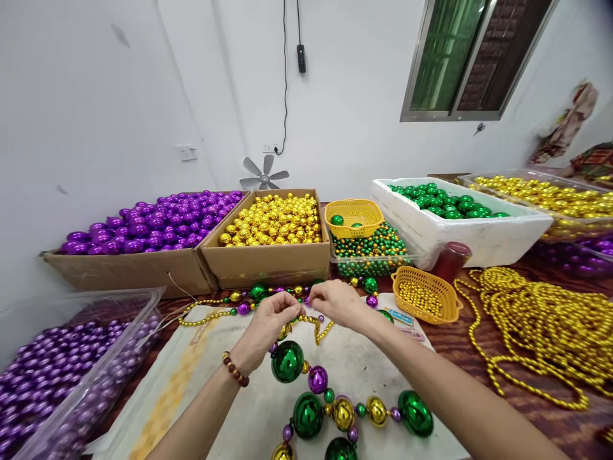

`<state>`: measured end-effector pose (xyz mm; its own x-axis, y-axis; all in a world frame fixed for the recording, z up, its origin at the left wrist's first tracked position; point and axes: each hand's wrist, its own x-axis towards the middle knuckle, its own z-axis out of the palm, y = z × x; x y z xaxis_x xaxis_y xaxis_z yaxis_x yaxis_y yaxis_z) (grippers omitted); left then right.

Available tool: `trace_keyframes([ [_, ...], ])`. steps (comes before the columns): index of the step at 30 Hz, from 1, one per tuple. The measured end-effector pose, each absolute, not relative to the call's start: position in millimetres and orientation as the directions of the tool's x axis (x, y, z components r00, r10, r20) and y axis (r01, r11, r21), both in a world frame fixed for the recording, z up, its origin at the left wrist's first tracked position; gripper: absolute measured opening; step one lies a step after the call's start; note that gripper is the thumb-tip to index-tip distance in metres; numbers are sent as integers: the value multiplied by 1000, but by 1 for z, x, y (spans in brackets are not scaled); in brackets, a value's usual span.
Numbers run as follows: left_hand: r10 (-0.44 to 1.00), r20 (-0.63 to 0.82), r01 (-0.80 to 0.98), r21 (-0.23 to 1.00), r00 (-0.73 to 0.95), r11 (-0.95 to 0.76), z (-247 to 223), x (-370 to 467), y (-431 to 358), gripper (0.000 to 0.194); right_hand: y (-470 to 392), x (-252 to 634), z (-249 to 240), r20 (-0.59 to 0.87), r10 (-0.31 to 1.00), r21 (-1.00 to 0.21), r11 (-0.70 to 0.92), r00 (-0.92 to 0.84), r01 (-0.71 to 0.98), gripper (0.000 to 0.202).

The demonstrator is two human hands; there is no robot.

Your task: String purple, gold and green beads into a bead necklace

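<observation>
My left hand (269,322), with a brown bead bracelet (234,369) at the wrist, is closed in a pinch on the upper end of a bead garland (317,379). Large green, gold and purple balls of this garland run down toward me over a white cloth (230,415). My right hand (339,303) is also pinched, its fingertips a little right of the left ones. What it holds is too small to make out. A short strand of small gold beads (317,329) lies just below both hands. Behind them stretches another beaded strand (244,307).
Cardboard boxes hold purple balls (158,223) and gold balls (275,217). A foam box (488,233) contains green balls. Yellow baskets (453,311), a dark red jar (451,260) and piled gold bead strings (546,319) stand right. A clear tub (119,358) of purple beads sits left.
</observation>
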<state>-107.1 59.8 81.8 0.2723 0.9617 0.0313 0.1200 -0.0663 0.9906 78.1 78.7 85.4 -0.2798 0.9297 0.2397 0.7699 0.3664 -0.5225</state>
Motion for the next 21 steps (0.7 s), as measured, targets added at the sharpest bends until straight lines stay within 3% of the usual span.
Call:
trace_keyframes([
  [7, 962, -105, 21, 994, 252, 103, 51, -128, 64, 20, 125, 58, 104, 271, 935, -593, 348, -227, 726, 27],
  [15, 973, -136, -104, 982, 189, 158, 34, -138, 63, 22, 95, 51, 58, 3, 853, -825, 297, -522, 480, 18],
  [21, 974, -131, -88, 985, 184, 149, 32, -128, 66, 24, 86, 58, 37, 63, 899, -842, 281, -434, 461, 19],
])
